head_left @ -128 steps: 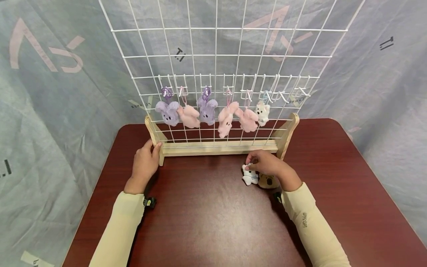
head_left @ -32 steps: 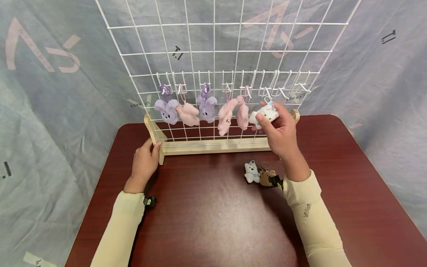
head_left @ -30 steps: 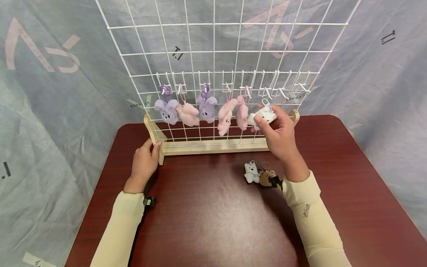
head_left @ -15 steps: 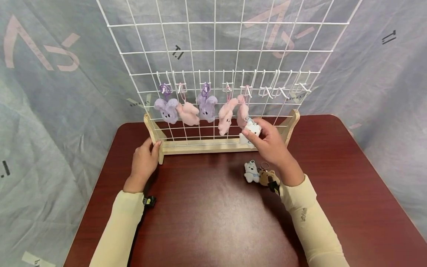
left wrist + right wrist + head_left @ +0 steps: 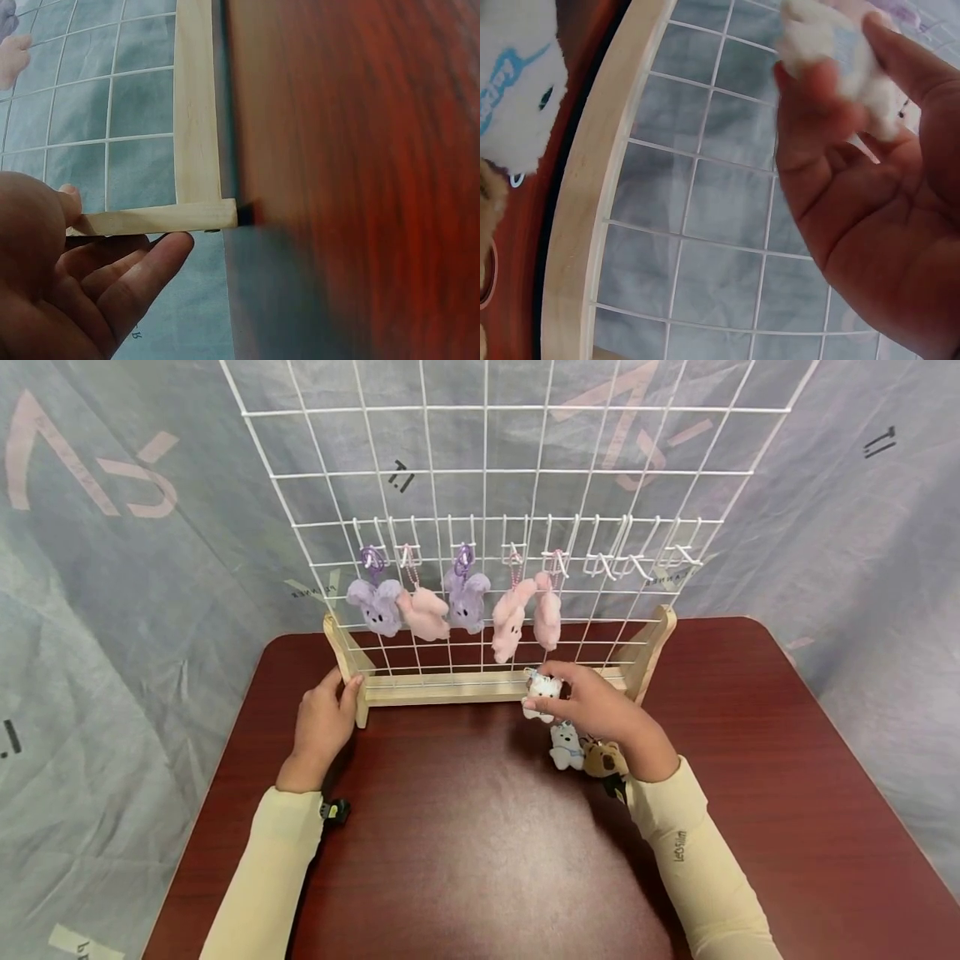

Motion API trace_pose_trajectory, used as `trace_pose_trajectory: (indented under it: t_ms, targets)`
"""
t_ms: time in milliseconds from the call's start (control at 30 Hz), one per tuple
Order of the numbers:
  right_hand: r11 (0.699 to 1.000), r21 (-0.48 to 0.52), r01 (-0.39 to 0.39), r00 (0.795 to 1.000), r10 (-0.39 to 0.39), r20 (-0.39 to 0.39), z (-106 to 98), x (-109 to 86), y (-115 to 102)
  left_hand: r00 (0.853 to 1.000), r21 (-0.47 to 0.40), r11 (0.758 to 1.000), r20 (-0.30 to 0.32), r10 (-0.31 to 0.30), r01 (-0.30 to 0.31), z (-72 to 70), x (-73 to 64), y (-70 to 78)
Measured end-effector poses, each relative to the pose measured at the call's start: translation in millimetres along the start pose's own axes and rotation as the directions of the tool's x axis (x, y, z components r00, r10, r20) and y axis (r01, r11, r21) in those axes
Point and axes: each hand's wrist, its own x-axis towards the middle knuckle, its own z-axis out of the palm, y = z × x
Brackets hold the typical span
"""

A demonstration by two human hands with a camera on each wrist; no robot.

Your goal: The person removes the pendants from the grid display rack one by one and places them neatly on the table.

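White fluff covers the small bear keychain (image 5: pixel 543 686) that the right hand (image 5: pixel 591 700) holds, its thumb and fingers pinched on the bear's body from two sides. The bear is in front of the wooden bar (image 5: pixel 442 695) low on the stand, and I cannot tell if it touches the bar. The left hand (image 5: pixel 321 720) grips the wooden leg (image 5: pixel 363 710) at the other end, thumb on one side and fingers clamped on the other. Just below the held bear, a second white bear (image 5: pixel 566 748) with blue on its front lies on the shiny red-brown table (image 5: pixel 465 827). Right beside it lies a brown bear (image 5: pixel 602 757) (the right arm hides a bit of it). Up on the white wire grid (image 5: pixel 485 470), two purple plush toys (image 5: pixel 375 607) and three pink plush toys (image 5: pixel 508 622) hang in a row from little hooks. Grey cloth (image 5: pixel 112 610) hangs behind it all.
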Motion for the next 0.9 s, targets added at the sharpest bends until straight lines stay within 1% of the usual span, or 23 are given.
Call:
trace_pose_trajectory:
  t_ms: [100,167,300,400,467,500,567,633,767,900]
  targets:
    - [1.000,-0.020,-0.010,0.999,0.011,0.040,1,0.0,2,1.000,-0.004,1.000,0.003,0.013,-0.013,-1.2,1.9,0.6]
    - [1.000,-0.009,-0.023,0.996,0.024,0.080,1,0.5,4,1.000,-0.006,1.000,0.001,0.020,-0.020,-1.9,3.0,1.1]
    - [0.999,0.002,-0.037,0.982,0.036,0.187,4,1.7,8,1.000,-0.008,1.000,0.007,0.017,-0.017,-2.5,2.7,1.6]
    - [0.997,-0.022,-0.077,0.961,0.081,0.264,5,1.6,11,1.000,-0.010,1.000,0.012,0.007,-0.007,-2.4,1.2,1.4]
    - [0.989,-0.048,-0.138,0.941,0.146,0.304,6,0.9,14,1.000,-0.011,1.000,0.012,0.006,-0.005,-2.5,0.4,1.3]
    - [0.983,-0.055,-0.173,0.930,0.181,0.319,6,0.3,15,1.000,-0.012,1.000,0.013,0.004,-0.004,-2.3,0.1,1.1]
    - [0.974,-0.065,-0.217,0.912,0.227,0.342,6,-0.4,17,1.000,-0.014,1.000,0.015,0.002,-0.002,-2.0,0.0,0.5]
    - [0.969,-0.052,-0.241,0.900,0.243,0.361,7,0.1,19,1.000,-0.016,1.000,0.015,0.003,-0.002,-1.9,0.0,0.2]
    - [0.975,0.012,-0.222,0.892,0.198,0.407,9,2.4,23,1.000,-0.017,1.000,0.016,-0.001,0.001,-1.3,0.8,-1.1]
    - [0.977,0.053,-0.208,0.886,0.166,0.432,13,4.7,29,1.000,-0.016,1.000,0.019,-0.002,0.003,-1.1,0.9,-1.0]
